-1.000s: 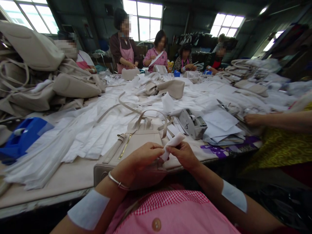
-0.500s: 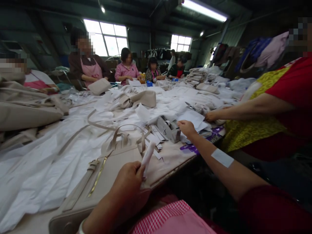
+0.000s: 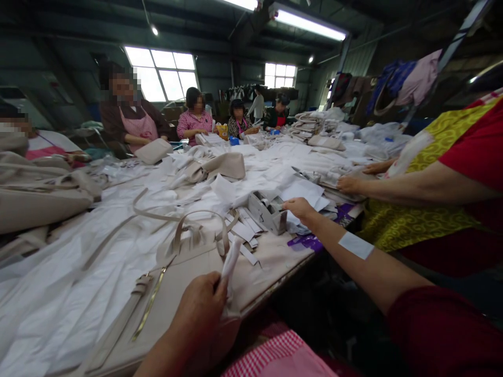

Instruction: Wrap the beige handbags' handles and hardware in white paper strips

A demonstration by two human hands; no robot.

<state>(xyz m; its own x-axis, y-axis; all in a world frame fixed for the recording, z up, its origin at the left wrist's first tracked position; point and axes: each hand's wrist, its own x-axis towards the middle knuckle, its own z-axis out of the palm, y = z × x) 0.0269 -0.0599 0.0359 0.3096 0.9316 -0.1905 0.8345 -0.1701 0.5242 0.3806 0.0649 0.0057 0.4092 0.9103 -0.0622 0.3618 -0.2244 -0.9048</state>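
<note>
My left hand (image 3: 200, 301) is closed around a rolled piece of white wrapping paper (image 3: 231, 259), whose upper end sticks up past the thumb. Whether something is wrapped inside is hidden. Under and beside that hand lies a beige handbag (image 3: 176, 293) with a gold zipper, a buckled side strap and looped handles. My right hand (image 3: 301, 208) reaches forward, fingers pinched at the front edge of a grey tape dispenser (image 3: 267, 212). The tape between the fingertips is hard to see. A white patch (image 3: 356, 245) sticks to my right forearm.
White paper sheets (image 3: 113, 251) cover much of the table. Small white cards (image 3: 245, 228) lie by the dispenser, purple tape (image 3: 308, 242) at the table edge. A co-worker in a yellow apron (image 3: 428, 173) handles things at right; several others sit or stand across the table.
The view has shifted a little, so the table and people appear further left. My right hand stays at the dispenser, and my left hand keeps hold of the rolled paper.
</note>
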